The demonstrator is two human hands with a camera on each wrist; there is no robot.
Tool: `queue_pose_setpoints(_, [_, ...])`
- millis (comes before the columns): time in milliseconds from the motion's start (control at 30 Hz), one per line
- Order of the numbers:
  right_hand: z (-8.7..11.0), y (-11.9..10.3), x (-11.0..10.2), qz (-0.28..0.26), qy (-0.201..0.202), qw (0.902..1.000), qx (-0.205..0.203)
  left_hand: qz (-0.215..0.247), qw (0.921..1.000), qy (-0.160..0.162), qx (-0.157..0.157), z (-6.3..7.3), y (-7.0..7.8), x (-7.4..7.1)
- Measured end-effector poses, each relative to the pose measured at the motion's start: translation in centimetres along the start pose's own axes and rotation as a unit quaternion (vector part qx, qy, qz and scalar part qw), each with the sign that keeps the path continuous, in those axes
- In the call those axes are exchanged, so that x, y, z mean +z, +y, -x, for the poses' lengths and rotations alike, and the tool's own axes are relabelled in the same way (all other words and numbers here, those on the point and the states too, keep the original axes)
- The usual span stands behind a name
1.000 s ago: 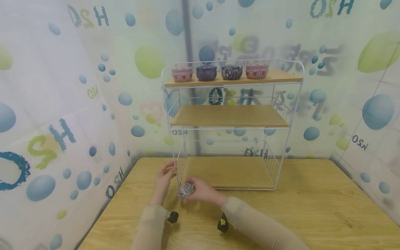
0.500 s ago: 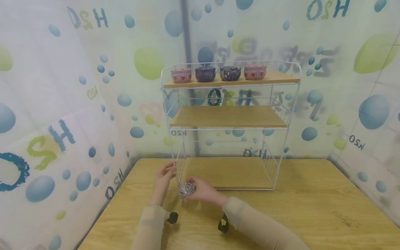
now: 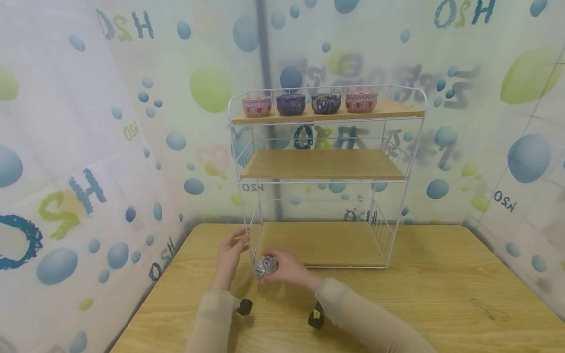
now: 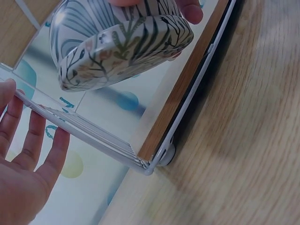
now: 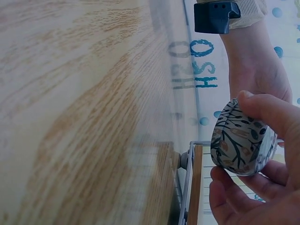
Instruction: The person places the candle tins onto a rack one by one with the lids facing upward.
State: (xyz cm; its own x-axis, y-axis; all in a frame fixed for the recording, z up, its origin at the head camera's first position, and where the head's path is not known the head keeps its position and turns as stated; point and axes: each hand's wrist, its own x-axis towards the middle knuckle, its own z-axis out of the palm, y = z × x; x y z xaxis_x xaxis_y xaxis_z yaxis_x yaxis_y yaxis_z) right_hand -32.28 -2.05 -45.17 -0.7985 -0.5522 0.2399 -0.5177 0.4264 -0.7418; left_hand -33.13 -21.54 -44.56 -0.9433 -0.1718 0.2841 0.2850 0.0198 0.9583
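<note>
A small round tin [image 3: 266, 267] with a dark leaf-and-branch print on white is held by my right hand [image 3: 289, 268], just in front of the wire rack's lower left corner. The right wrist view shows the thumb on one side of the tin [image 5: 240, 140] and fingers on the other. In the left wrist view the tin [image 4: 117, 51] hangs tilted beside the lowest shelf. My left hand [image 3: 230, 252] is at the rack's left front post, its fairly straight fingers [image 4: 35, 133] touching the white metal.
The three-tier white wire rack [image 3: 322, 181] has wooden shelves and stands on a wooden table [image 3: 441, 294]. Several patterned tins, including a dark blue tin [image 3: 291, 104] and a red heart-patterned tin [image 3: 361, 102], line its top shelf. A bubble-printed curtain [image 3: 145, 122] surrounds the table.
The tin in my right hand has shifted very slightly right and turned a little. The left hand stays at the post; the head view moved slightly.
</note>
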Motion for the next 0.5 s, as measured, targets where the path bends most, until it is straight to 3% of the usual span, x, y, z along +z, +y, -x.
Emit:
queue_pose_setpoints(300, [0.01,0.03,-0.02,0.011,0.010,0.9999,0.003,0.003,0.9999,-0.007,-0.009,0.14,0.25,0.04])
queue_pose_setpoints(500, [0.02,-0.04,-0.04,0.006,0.011,0.9999,0.011,0.002,1.0000,0.006,0.006,-0.08,0.01,0.19])
